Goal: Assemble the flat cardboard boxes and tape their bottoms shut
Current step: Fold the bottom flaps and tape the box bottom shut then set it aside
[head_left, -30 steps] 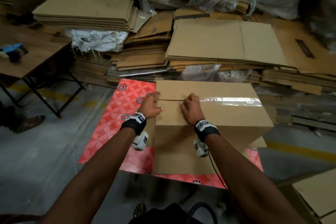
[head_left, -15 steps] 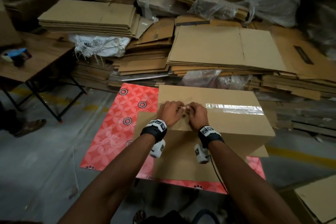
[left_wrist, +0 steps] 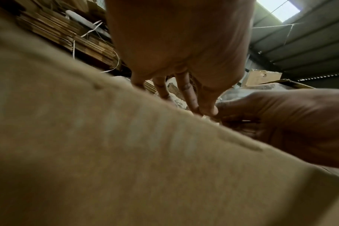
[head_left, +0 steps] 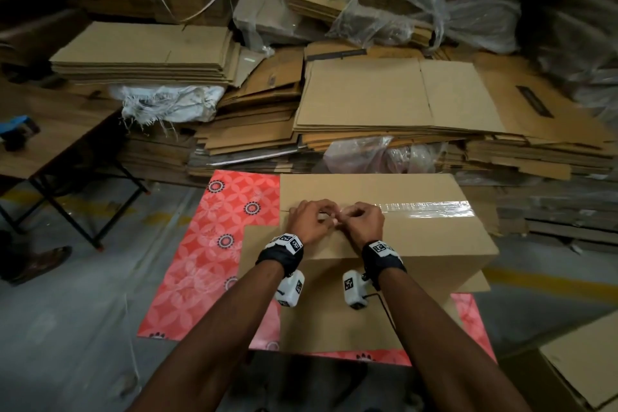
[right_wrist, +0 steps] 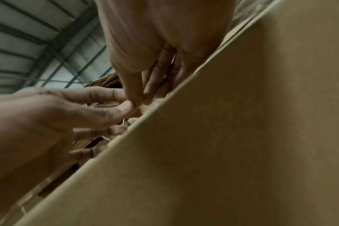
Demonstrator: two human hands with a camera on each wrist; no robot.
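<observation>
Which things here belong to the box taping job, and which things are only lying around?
Belong to the job:
- cardboard box
- clear tape along its seam
- left hand and right hand, meeting at the tape's end
- flat cardboard stacks

Lying about:
- red patterned mat
- folding table
- plastic sheeting
- white sack

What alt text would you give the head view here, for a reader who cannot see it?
Two hands, left hand and right hand, meet with curled fingers on the seam of a box, at the near end of a clear tape strip running right. The box sits on a red mat; flat cardboard stacks lie behind.
</observation>
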